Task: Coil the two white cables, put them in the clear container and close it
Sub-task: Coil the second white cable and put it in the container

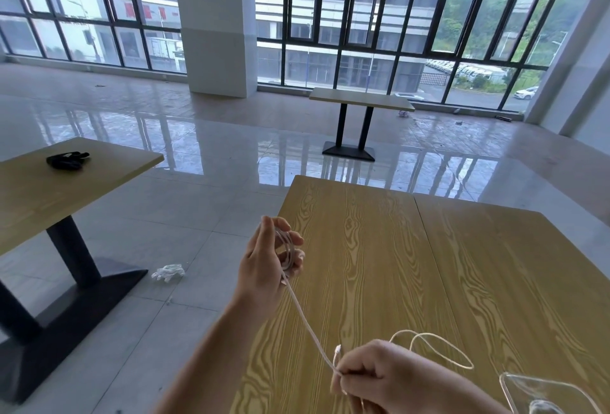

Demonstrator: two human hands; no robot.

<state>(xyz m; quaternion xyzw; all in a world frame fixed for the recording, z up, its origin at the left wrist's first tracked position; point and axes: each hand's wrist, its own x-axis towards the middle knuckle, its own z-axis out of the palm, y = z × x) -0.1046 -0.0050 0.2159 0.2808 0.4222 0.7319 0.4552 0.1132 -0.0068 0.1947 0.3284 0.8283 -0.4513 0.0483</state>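
The worktop [412,265] is found to the lower right, with a second tabletop abutted along its right side. The left hand [267,258] is raised over the worktop's left edge, with loops of a cable [303,311] wound round its fingers. From there the cable is led down and rightward to the right hand [369,370], by which it is pinched near the front edge. Behind and right of that hand, a slack loop is laid on the worktop. The container [528,394] is set at the near right corner. To the left, a separate table [66,189] is placed, with a dark object [67,160] on it; crumpled litter [168,272] is left on the floor between. A third table [361,101] is set far behind, before the windows.
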